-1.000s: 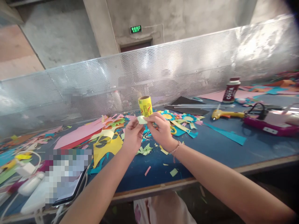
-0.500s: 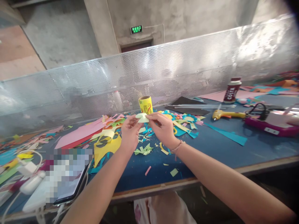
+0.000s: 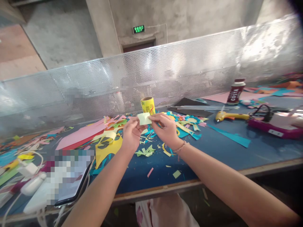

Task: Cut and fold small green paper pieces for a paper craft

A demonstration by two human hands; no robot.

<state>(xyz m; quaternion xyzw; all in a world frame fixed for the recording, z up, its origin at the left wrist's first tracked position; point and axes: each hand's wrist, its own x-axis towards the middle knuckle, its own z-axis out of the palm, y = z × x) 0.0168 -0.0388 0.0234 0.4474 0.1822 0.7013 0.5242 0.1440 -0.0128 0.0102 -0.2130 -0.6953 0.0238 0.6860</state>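
a small pale green paper is held up over the table, its broad face toward the camera and its top edge running roughly from nine to three o'clock, a touch higher at the three o'clock end. it looks nearly square, so its long axis is hard to tell.

the left hand pinches it near its lower edge, at about seven o'clock; the right hand grips its edge at three o'clock between thumb and fingers, the fingers of both hands narrowed on the sheet.

taking the paper as the dial's centre, an upright yellow roll stands just behind it toward twelve, partly covered; whether they touch cannot be told. green scraps lie at six. a yellow cut sheet lies at eight, with a phone farther out that way. a pink sheet is near nine.

toward three lie a yellow glue gun and, farther, a purple power strip; a dark red bottle stands between two and three. a perforated metal screen runs behind everything.
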